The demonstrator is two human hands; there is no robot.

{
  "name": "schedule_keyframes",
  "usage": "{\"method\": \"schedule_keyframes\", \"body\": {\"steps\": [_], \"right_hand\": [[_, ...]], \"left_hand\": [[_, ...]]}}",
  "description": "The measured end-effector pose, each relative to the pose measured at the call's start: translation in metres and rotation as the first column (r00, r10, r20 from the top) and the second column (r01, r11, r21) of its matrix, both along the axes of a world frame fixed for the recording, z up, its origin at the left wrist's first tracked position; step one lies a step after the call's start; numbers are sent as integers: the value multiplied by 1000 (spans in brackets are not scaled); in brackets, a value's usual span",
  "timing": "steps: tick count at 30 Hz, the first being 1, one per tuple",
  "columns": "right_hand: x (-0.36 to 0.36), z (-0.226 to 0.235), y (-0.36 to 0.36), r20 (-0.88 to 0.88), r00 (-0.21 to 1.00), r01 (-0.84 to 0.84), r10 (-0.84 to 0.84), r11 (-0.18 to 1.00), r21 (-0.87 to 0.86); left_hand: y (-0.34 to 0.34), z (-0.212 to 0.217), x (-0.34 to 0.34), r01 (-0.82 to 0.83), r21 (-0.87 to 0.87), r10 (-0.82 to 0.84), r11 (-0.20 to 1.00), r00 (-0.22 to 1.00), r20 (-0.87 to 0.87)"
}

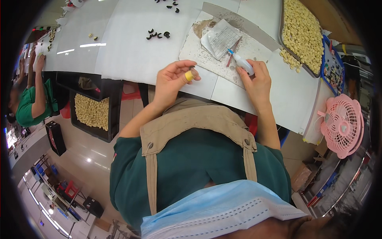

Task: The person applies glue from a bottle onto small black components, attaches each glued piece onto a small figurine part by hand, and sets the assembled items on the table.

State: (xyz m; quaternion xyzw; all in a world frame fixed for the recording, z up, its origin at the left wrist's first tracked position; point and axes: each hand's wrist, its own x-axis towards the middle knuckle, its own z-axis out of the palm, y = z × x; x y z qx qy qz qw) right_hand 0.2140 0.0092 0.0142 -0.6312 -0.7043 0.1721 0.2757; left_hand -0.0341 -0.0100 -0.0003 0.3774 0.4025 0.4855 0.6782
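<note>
My left hand is raised over the front edge of the white table, thumb and fingers pinched on a small dark piece; its exact kind is too small to make out. A yellow wrap covers the thumb tip. In my right hand is a translucent squeeze bottle with a blue nozzle, tilted up and to the left. Its nozzle points toward a folded printed paper on a stained white board. Beside the paper lies a thin reddish stick.
Small black curved pieces lie scattered on the table. At right stand a tray of cream pieces, a blue tray and a pink fan. Lower left is a black crate of cream pieces. A green-clad person works far left.
</note>
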Motion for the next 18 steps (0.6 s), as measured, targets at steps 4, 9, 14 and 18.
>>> {"method": "schedule_keyframes", "body": {"steps": [4,9,14,18], "right_hand": [[0,1,-8,-335,941,37,-46,999,-33],[-5,4,-33,-668,744,-93,27,994,-64],[-16,5,-56,-785,618,-76,-40,991,-111],[-20,3,-64,-715,693,-75,96,995,61]], "left_hand": [[-16,-3,19,-5,-79,14,997,994,105],[-30,-5,25,42,-150,-24,988,992,123],[-37,-3,22,67,-230,-20,971,979,201],[-43,-2,22,91,-231,-28,969,964,265]]}}
